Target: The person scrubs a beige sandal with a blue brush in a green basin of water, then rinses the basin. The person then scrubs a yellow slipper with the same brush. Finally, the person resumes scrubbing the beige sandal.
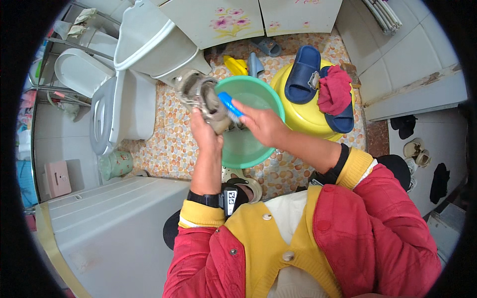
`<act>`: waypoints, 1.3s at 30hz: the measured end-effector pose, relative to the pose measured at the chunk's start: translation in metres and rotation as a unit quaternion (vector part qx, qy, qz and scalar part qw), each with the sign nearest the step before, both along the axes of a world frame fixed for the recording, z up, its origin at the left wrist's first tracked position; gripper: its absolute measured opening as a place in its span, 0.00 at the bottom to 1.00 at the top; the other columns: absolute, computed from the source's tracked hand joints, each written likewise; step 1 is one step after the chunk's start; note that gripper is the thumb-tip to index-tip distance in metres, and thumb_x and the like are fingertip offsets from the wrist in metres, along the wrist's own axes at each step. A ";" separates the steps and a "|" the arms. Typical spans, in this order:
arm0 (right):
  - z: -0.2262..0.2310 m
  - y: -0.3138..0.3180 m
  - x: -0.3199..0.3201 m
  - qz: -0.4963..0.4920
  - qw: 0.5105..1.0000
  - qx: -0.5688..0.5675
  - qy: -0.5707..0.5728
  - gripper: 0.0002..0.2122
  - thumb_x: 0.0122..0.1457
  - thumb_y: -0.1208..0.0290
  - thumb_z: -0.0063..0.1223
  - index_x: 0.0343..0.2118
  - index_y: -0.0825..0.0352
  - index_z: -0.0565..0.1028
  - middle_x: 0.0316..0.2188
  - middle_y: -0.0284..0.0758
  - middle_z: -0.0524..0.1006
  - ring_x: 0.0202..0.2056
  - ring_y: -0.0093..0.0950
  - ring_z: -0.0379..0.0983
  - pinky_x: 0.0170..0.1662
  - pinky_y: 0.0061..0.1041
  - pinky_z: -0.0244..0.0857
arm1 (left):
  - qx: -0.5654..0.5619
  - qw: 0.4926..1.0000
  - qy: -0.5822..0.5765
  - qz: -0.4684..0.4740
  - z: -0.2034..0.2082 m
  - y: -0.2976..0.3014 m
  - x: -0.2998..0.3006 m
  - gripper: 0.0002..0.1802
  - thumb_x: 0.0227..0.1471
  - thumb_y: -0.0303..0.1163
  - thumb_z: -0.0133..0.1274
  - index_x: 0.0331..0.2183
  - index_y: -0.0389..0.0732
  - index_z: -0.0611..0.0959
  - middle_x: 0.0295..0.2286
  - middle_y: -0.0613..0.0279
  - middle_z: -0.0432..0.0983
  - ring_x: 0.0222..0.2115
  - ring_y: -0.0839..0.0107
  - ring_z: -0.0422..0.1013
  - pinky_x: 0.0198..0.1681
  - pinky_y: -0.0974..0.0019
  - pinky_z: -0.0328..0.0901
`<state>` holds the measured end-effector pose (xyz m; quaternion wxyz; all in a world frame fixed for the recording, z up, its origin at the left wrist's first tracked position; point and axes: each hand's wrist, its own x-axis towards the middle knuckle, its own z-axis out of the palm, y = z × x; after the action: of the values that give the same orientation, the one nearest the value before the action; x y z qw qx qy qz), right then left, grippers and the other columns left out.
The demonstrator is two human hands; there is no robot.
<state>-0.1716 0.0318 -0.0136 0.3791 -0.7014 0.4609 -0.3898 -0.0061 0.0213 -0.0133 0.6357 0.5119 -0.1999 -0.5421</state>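
Observation:
My left hand [206, 134] grips a wet-looking greyish-beige shoe [191, 90] with straps or openings, holding it tilted over the left rim of a round green basin [279, 102]. In my right hand [266, 125] is a blue scrubbing brush [226, 101], its pale bristles turned down against or close to the shoe's near end. Whether the bristles touch it I cannot tell. Cloudy water stands in the basin. Something dark shows in it just below the brush, partly hidden by my hands.
Right of the basin, a yellow stool [290, 115] carries navy slippers [301, 74] and a crumpled red cloth [334, 89]. A toilet [134, 107] and a white tub [164, 49] stand left. A white appliance [119, 218] is at near left. A floral cabinet [213, 20] closes the back.

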 end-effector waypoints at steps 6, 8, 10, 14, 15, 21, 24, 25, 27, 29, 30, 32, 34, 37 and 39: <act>0.004 0.010 -0.002 0.039 0.984 0.138 0.110 0.21 0.65 0.61 0.44 0.62 0.45 0.64 0.35 0.50 0.78 0.37 0.52 0.75 0.42 0.47 0.69 | 0.006 0.998 0.057 -0.025 -0.023 -0.001 0.004 0.26 0.66 0.47 0.38 0.54 0.36 0.70 0.49 0.51 0.71 0.49 0.58 0.71 0.54 0.51 0.66; 0.006 0.018 -0.003 0.051 0.990 0.047 0.119 0.22 0.65 0.60 0.45 0.62 0.43 0.63 0.33 0.48 0.78 0.34 0.52 0.75 0.39 0.47 0.69 | 0.037 0.996 0.075 -0.043 -0.028 -0.001 0.016 0.26 0.67 0.48 0.36 0.53 0.39 0.71 0.49 0.52 0.72 0.49 0.58 0.71 0.54 0.51 0.67; 0.005 0.019 -0.004 0.068 0.985 0.039 0.156 0.24 0.65 0.63 0.46 0.64 0.43 0.61 0.35 0.48 0.78 0.34 0.51 0.75 0.38 0.45 0.69 | 0.043 0.998 0.014 -0.047 -0.033 0.001 0.022 0.26 0.67 0.50 0.34 0.53 0.40 0.71 0.49 0.53 0.72 0.49 0.59 0.71 0.54 0.51 0.67; -0.005 -0.011 -0.014 -0.063 0.993 -0.004 0.095 0.21 0.65 0.59 0.45 0.62 0.44 0.64 0.34 0.48 0.78 0.36 0.49 0.75 0.40 0.46 0.68 | 0.105 0.960 0.236 -0.104 -0.037 0.009 0.023 0.24 0.65 0.49 0.40 0.53 0.42 0.73 0.49 0.57 0.73 0.49 0.61 0.71 0.52 0.54 0.69; -0.008 -0.014 -0.020 -0.045 0.998 0.010 0.049 0.21 0.65 0.65 0.46 0.62 0.52 0.65 0.45 0.49 0.77 0.44 0.46 0.76 0.46 0.36 0.69 | 0.083 0.957 0.250 -0.125 -0.035 0.012 0.026 0.24 0.64 0.49 0.42 0.53 0.44 0.73 0.49 0.59 0.73 0.49 0.61 0.71 0.53 0.55 0.69; 0.001 -0.007 -0.027 -0.036 0.997 -0.003 -0.065 0.21 0.65 0.71 0.45 0.62 0.61 0.65 0.52 0.45 0.75 0.50 0.31 0.75 0.52 0.27 0.66 | 0.002 0.926 0.322 -0.196 -0.030 0.002 0.035 0.23 0.63 0.45 0.41 0.51 0.41 0.76 0.47 0.55 0.76 0.47 0.58 0.73 0.53 0.52 0.67; 0.011 0.013 -0.014 -0.014 1.000 0.026 0.002 0.23 0.65 0.69 0.47 0.63 0.56 0.63 0.45 0.48 0.77 0.43 0.41 0.77 0.46 0.34 0.69 | 0.039 0.983 0.169 -0.067 -0.036 -0.002 0.028 0.25 0.65 0.47 0.36 0.51 0.41 0.75 0.46 0.56 0.75 0.47 0.59 0.73 0.52 0.52 0.68; 0.013 0.020 -0.010 0.018 0.997 0.055 0.050 0.23 0.64 0.68 0.47 0.63 0.55 0.63 0.43 0.48 0.77 0.40 0.44 0.77 0.45 0.36 0.70 | 0.041 0.989 0.134 -0.040 -0.038 -0.001 0.025 0.25 0.65 0.49 0.35 0.51 0.41 0.74 0.46 0.57 0.75 0.47 0.60 0.73 0.52 0.53 0.68; 0.013 0.020 -0.004 0.076 0.989 0.046 0.121 0.25 0.64 0.66 0.48 0.64 0.50 0.61 0.38 0.50 0.77 0.35 0.52 0.74 0.38 0.44 0.70 | 0.070 0.993 0.093 -0.004 -0.041 0.006 0.016 0.26 0.66 0.50 0.34 0.52 0.41 0.73 0.47 0.57 0.74 0.47 0.61 0.73 0.51 0.54 0.69; 0.009 0.009 -0.001 0.016 0.993 0.049 0.108 0.24 0.64 0.65 0.47 0.64 0.49 0.61 0.37 0.49 0.78 0.35 0.51 0.75 0.38 0.44 0.70 | 0.039 0.998 0.042 0.005 -0.044 0.013 0.009 0.28 0.65 0.53 0.34 0.54 0.42 0.71 0.49 0.57 0.72 0.47 0.61 0.72 0.51 0.55 0.69; 0.007 0.004 -0.001 0.005 0.987 0.093 0.133 0.24 0.65 0.65 0.47 0.64 0.49 0.61 0.37 0.49 0.78 0.35 0.51 0.75 0.38 0.44 0.70 | 0.071 0.997 0.008 -0.018 -0.045 0.016 0.008 0.29 0.65 0.53 0.36 0.55 0.41 0.70 0.49 0.57 0.73 0.47 0.62 0.72 0.49 0.54 0.70; 0.004 -0.004 0.001 -0.073 0.991 0.056 0.094 0.23 0.66 0.64 0.43 0.64 0.50 0.60 0.39 0.47 0.78 0.38 0.51 0.75 0.40 0.43 0.69 | 0.142 0.983 0.102 -0.063 -0.048 0.017 0.009 0.30 0.65 0.53 0.36 0.56 0.40 0.70 0.49 0.57 0.73 0.47 0.62 0.72 0.48 0.54 0.70; 0.004 -0.001 0.004 -0.045 0.994 0.025 0.101 0.23 0.66 0.64 0.43 0.64 0.51 0.61 0.38 0.48 0.78 0.37 0.51 0.75 0.39 0.44 0.69 | 0.080 0.990 0.092 -0.072 -0.052 0.014 0.013 0.29 0.65 0.53 0.36 0.55 0.40 0.71 0.47 0.58 0.74 0.46 0.63 0.73 0.48 0.55 0.69; 0.004 0.012 0.004 0.090 0.980 0.069 0.162 0.24 0.64 0.66 0.47 0.64 0.49 0.61 0.37 0.51 0.78 0.37 0.52 0.75 0.41 0.46 0.69 | 0.041 0.996 0.059 -0.057 -0.059 0.016 0.019 0.29 0.65 0.52 0.37 0.53 0.40 0.72 0.47 0.58 0.74 0.46 0.64 0.72 0.50 0.57 0.68; 0.002 0.011 0.002 0.026 0.987 0.052 0.147 0.23 0.65 0.63 0.45 0.64 0.46 0.61 0.35 0.49 0.78 0.35 0.51 0.75 0.40 0.48 0.68 | 0.095 0.990 0.075 -0.072 -0.063 0.023 0.017 0.28 0.66 0.51 0.37 0.54 0.38 0.72 0.47 0.58 0.74 0.46 0.64 0.72 0.50 0.57 0.68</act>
<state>-0.1694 0.0427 -0.0117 0.3532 -0.7419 0.5132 -0.2479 0.0109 0.0447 -0.0762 0.5565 0.5122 -0.1358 -0.6400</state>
